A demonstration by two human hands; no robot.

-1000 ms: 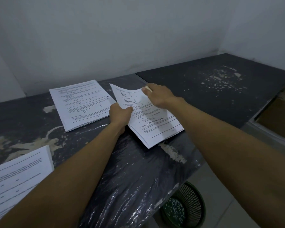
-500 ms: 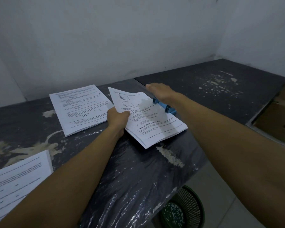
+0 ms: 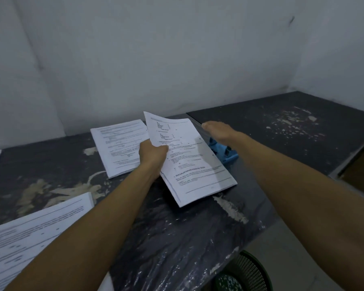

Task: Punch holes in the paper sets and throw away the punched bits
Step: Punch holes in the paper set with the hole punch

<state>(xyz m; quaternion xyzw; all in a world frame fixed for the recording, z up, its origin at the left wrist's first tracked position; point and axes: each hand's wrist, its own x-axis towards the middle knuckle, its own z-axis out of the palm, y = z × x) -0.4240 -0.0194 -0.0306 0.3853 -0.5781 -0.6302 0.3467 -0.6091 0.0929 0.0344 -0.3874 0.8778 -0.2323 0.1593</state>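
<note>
A person's two bare arms reach forward over a dark, worn surface (image 3: 198, 238) set against a pale wall. The left hand (image 3: 152, 153) has its grip clamped on the left edge of a paper set (image 3: 193, 164), thumb on the printed top page and fingers curled beneath, so that the far end of the set lifts off the surface while its near corner stays low. The right hand (image 3: 220, 130) is flat, with its fingers straight and together, palm down on top of a blue hole punch (image 3: 224, 152); its grip is not closed around anything. The punch sits on the surface at the right edge of the held paper set, and that edge meets the punch, though whether the pages are inside the slot cannot be told. A second paper set (image 3: 120, 148) lies flat just to the left of the left hand. A third paper set (image 3: 29, 238) lies at the near left, partly cut off by the frame edge. On the floor below the surface's near right edge stands a dark green mesh basket (image 3: 248, 269) with small white punched bits (image 3: 227, 280) inside it.
</note>
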